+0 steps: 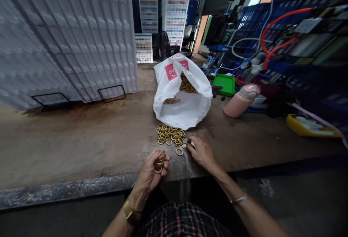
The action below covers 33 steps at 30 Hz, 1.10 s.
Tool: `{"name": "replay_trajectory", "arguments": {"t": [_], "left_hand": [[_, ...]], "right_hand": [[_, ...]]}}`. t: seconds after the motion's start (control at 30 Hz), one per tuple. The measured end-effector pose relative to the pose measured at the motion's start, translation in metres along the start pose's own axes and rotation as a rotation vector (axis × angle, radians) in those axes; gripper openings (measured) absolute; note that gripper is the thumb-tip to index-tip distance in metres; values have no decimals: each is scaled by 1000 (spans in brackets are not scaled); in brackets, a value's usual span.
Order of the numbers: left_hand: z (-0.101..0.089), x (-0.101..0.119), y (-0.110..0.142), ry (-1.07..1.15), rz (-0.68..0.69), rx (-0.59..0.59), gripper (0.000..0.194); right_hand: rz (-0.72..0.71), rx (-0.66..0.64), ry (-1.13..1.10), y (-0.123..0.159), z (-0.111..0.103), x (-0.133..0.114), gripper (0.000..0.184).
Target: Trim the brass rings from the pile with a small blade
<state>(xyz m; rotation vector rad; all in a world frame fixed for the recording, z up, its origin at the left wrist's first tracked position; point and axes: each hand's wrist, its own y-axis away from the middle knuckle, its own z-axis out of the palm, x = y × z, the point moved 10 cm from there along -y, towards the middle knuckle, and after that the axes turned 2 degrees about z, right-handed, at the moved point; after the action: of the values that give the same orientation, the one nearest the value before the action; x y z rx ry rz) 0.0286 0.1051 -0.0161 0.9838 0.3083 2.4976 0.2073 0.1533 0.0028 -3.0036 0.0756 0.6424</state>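
Observation:
My left hand [154,168] is closed around several brass-coloured rings [158,168], held just over the table's front edge. On the tabletop in front of it lies a loose pile of similar rings [170,134]. My right hand [200,151] is at the pile's right side, fingers bent together, with one ring at the fingertips. Something small, whitish and dark, shows between its thumb and fingers; I cannot make out what it is. Behind the pile a white plastic sack [185,110] lies on its side, mouth toward me, with more rings [187,84] inside.
Tall stacked translucent plastic trays [108,30] stand on the left, beside black wire stands [112,93]. To the right are a pink bottle [239,102], a green tray [224,84] and a yellow tray [307,126]. White crates [174,15] are stacked behind.

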Motion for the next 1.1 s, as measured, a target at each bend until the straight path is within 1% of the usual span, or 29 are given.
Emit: {"name": "replay_trajectory", "arguments": {"t": [0.1,0.17,0.3,0.4,0.5,0.57,0.63,0.7,0.73,0.8,0.87,0.93,1.03,1.1], "left_hand": [[-1,-6,-1,77,-66,-6,24],[-2,-10,-2,121,-98,-10,21],[-8,-13,-7,137,-107,24,20],[-6,-15,-9,86,-101,30,19],[3,-17,-11,26,-99,-1,22],[6,-15,-14,-36,-52,12,24],[4,-9,-16,-180,47,79,23],[2,3,-16,-411,187,151,20],[4,10,-14,-540,260,168,18],[14,21,-11,-755,394,145,18],[25,26,-8,-878,485,87,22],[30,28,-7,-913,531,42,23],[28,28,-9,-898,548,19,21],[25,25,-12,-909,527,22,18]], "right_hand": [[-12,8,38,0,2,-7,16],[-9,5,69,-1,2,-10,13],[7,7,86,-1,-2,-10,12],[29,11,11,1,-3,-6,11],[66,-9,-188,2,-1,-4,9],[84,-40,-385,4,1,-7,8],[115,-108,-617,6,7,-14,7],[192,-215,-853,11,17,-22,11],[243,-274,-961,14,22,-26,13],[332,-384,-1127,19,32,-36,18],[374,-465,-1233,23,38,-46,21],[380,-509,-1291,25,41,-52,21],[373,-549,-1322,27,45,-56,20],[367,-548,-1318,27,48,-55,20]]}}
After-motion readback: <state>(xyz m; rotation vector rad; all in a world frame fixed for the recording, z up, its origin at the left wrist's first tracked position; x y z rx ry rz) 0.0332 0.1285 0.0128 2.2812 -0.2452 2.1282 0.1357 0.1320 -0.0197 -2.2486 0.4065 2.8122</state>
